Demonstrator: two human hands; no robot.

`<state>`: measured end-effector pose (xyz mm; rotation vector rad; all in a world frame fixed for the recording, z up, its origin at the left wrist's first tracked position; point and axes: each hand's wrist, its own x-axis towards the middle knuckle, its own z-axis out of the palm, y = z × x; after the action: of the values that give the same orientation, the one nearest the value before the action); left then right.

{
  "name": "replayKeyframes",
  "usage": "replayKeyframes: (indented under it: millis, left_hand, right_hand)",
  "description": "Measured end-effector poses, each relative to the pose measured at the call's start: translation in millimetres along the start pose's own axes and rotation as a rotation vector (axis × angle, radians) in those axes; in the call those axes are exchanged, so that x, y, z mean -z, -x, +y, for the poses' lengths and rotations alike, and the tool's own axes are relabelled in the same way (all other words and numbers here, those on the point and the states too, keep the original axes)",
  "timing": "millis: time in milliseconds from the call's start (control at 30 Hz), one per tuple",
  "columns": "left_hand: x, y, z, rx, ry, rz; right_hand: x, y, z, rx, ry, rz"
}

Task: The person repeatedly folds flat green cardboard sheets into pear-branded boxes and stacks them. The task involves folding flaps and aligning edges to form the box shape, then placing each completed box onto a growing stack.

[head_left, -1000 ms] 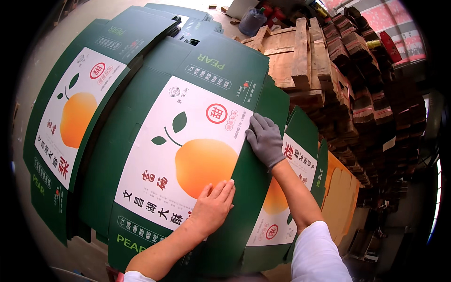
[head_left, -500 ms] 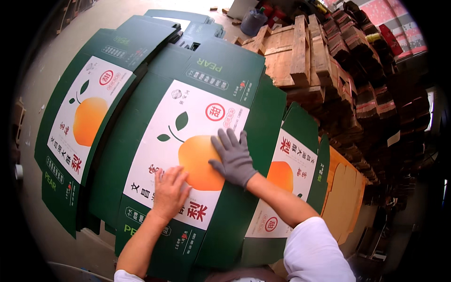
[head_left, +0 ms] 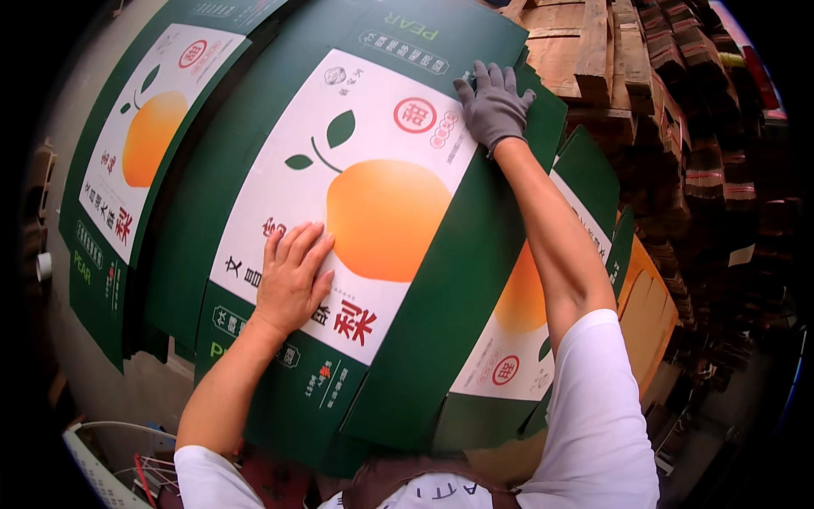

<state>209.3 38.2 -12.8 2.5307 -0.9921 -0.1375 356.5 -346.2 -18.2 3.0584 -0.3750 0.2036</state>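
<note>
A large flat green cardboard box blank (head_left: 407,110) lies before me, its white panel printed with an orange-yellow pear and green leaves. My bare left hand (head_left: 293,276) rests on the panel's lower left, beside the pear, with fingers slightly spread and nothing held. My right hand (head_left: 494,103), in a grey glove, lies open on the green far right part of the blank, past the panel's corner. Its fingers are stretched out and hold nothing. Another green box blank (head_left: 136,161) with the same print lies at the left, and one more blank (head_left: 500,339) shows at the right under my forearm.
A wooden pallet (head_left: 585,42) stands at the far right. Behind it are tall stacks of brown flat pieces (head_left: 712,144). Plain brown cardboard (head_left: 649,297) lies right of the green blanks. At the lower left is a white perforated panel (head_left: 97,475).
My right hand has slid from the pear print away and to the right, to the blank's far right part. The left hand stays on the panel. The whole view has shifted nearer.
</note>
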Motion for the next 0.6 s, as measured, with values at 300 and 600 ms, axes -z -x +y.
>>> replayKeyframes:
  millis: [300, 600]
  left_hand:
    - [-11, 7, -6, -0.009, 0.008, 0.068]
    - [-6, 6, -17, -0.036, 0.125, 0.138]
  right_hand:
    - [24, 126, -78, 0.08, 0.0, 0.051]
    - [71, 266, -170, 0.056, -0.036, -0.028]
